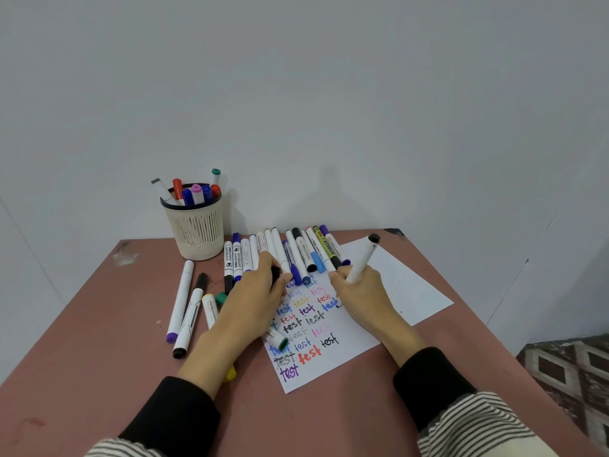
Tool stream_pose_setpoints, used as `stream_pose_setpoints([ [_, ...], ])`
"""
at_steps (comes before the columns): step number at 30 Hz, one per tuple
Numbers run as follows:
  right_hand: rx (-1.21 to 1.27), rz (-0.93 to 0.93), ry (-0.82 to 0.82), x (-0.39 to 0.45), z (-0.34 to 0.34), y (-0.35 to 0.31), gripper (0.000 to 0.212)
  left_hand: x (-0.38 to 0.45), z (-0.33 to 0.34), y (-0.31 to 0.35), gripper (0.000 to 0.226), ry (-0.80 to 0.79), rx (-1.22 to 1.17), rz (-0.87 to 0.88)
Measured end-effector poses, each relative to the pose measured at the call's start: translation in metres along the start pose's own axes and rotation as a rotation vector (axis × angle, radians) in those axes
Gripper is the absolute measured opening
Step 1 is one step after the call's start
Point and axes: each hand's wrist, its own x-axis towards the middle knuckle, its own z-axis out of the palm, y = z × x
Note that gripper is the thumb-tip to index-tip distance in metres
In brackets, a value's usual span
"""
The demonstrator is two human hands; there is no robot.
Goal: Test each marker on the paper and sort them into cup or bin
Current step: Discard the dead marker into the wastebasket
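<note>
Marker testing under way at mid-frame, risks lying in smudges and mix-ups.

The paper (359,328), lower centre, reads "test" many times in several colours; the left hand (255,300), fingers curled round a black cap (276,275), could smear wet ink. Above it, the untested row (290,255) might roll; one label reads "MARKER". The cup (196,225) stands upper left; no bin shows. The right hand (357,288) grips a white marker (362,258), tip down and hidden.

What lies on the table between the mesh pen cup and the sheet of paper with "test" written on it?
In the head view, a row of capped markers lies side by side between the cup and the paper, its near ends overlapping the paper's far edge.
</note>
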Motion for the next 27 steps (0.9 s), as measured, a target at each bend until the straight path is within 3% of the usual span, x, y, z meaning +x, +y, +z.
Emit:
stream_pose_setpoints([
  [8,0.028,0.005,-0.048,-0.003,-0.001,-0.002,0.043,0.000,0.000,0.000,0.015,-0.025,0.010,0.006],
  [14,-0.002,0.036,0.003,-0.003,0.000,-0.004,0.039,-0.002,-0.001,0.003,0.011,-0.027,-0.025,0.032],
  [20,0.369,0.052,0.174,0.000,-0.012,-0.017,0.042,-0.001,-0.004,0.008,0.021,0.040,-0.043,0.169],
  [27,0.700,0.182,0.033,0.003,-0.023,-0.020,0.027,-0.008,-0.003,0.013,0.047,0.021,-0.092,0.232],
])
